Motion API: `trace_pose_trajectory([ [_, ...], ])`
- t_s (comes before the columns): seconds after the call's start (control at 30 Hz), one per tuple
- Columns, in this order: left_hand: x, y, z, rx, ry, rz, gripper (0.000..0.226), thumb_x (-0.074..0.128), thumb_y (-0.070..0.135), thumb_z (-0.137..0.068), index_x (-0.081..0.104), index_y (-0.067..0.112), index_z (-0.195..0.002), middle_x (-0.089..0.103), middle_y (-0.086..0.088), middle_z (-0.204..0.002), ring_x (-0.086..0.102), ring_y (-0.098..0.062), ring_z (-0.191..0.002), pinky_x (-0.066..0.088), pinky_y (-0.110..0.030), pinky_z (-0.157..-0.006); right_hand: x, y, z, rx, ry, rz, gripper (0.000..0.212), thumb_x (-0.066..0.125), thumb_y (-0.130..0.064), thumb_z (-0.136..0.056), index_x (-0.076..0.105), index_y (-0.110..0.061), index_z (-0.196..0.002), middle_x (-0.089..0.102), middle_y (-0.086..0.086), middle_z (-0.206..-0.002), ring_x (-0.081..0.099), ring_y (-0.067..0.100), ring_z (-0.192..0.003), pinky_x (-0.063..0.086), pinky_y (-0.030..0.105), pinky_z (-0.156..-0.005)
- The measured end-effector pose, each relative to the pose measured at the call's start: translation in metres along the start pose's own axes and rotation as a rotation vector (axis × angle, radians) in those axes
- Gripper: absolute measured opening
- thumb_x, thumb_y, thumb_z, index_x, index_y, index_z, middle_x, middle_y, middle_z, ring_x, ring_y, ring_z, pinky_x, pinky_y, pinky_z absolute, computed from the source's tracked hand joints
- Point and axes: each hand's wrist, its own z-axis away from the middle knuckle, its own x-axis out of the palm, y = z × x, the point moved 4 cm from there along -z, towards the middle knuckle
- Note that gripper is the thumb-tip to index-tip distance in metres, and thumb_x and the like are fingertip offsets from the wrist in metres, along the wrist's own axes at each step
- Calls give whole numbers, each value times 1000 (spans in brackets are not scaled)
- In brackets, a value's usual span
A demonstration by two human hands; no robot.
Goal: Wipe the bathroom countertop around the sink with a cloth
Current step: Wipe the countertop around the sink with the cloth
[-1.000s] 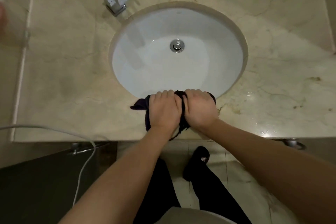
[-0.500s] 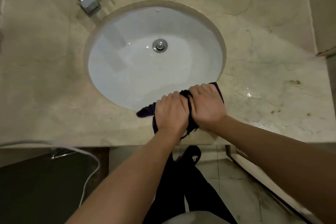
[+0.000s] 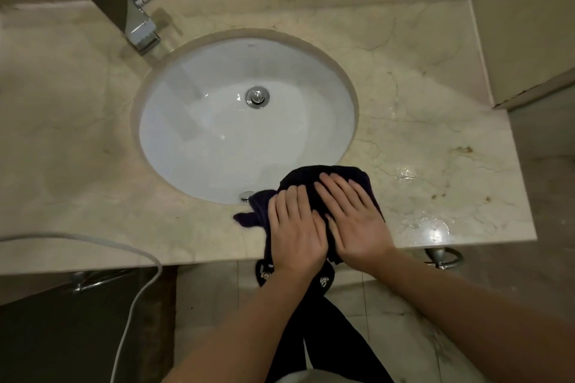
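A dark cloth (image 3: 306,179) lies on the beige marble countertop (image 3: 420,121) at the front rim of the white oval sink (image 3: 217,149), its far edge just over the basin. My left hand (image 3: 295,232) and my right hand (image 3: 351,216) lie side by side on the cloth with fingers straight, pressing it flat. Part of the cloth hangs over the counter's front edge under my wrists.
A chrome faucet (image 3: 138,20) stands at the back left of the sink. Wet patches (image 3: 432,227) shine on the counter to the right of my hands. A white hose (image 3: 137,298) hangs below the counter at left. A wall corner (image 3: 525,40) bounds the counter at right.
Both hands went from curled around the bunched cloth to flat on top of it, and the cloth shifted right along the sink's front rim and spread out.
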Motion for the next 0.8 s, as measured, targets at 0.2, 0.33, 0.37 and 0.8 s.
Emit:
trace_pose_trajectory([
  [0.2, -6, 1, -28, -52, 39, 16, 27, 36, 21, -93, 58, 11, -104, 57, -6, -97, 52, -26, -87, 42, -40, -84, 0, 10, -29, -46, 57, 3, 45, 40, -21, -99, 54, -2, -137, 54, 12, -142, 44, 27, -138, 24, 44, -121],
  [0.33, -2, 1, -69, -189, 13, 122, 31, 24, 25, -91, 48, 17, -74, 57, -4, -69, 50, -26, -64, 33, -37, -63, -12, 25, -76, -9, 78, -18, 30, 34, -23, -99, 60, -10, -94, 60, 5, -88, 53, 26, -86, 34, 36, -104],
  [0.37, -1, 1, -74, -218, -10, 155, 34, 18, 28, -92, 45, 18, -73, 58, -4, -67, 48, -26, -62, 30, -36, -63, -13, 28, -83, 4, 75, -14, 34, 30, -26, -100, 59, -11, -90, 59, 4, -85, 52, 26, -82, 35, 35, -101],
  [0.8, 13, 54, -28, 198, -114, -39, 62, 12, 28, -103, 10, -3, -156, 13, -22, -164, 13, -34, -153, 15, -50, -124, -6, 44, 21, 261, 110, -34, 55, 30, -23, -102, 28, -10, -156, 22, 5, -165, 16, 17, -153, 22, 45, -122],
])
